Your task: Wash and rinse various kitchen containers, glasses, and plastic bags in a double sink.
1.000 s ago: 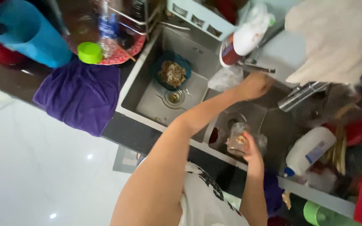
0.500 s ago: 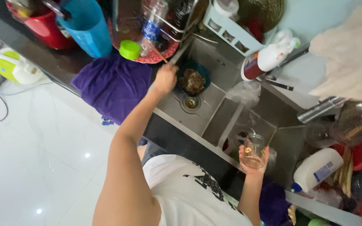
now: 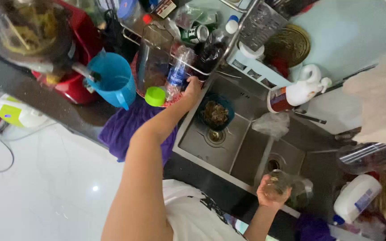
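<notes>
- Over the double sink (image 3: 211,154): the person works at its two steel basins; a dark bowl (image 3: 216,112) of scraps sits by the left drain.
- Left hand (image 3: 192,87) reaches to a plastic bottle (image 3: 177,71) at the rack; how far it closes cannot be told.
- Right hand (image 3: 271,196) wraps a clear glass (image 3: 279,184), held over the right basin so drips fall in.

By my left hand (image 3: 192,85), a clear bottle (image 3: 176,71) wears a blue label; a white spray bottle (image 3: 298,92) with red-orange label lies behind the sink, a blue-labelled white jug (image 3: 357,197) far right.
</notes>
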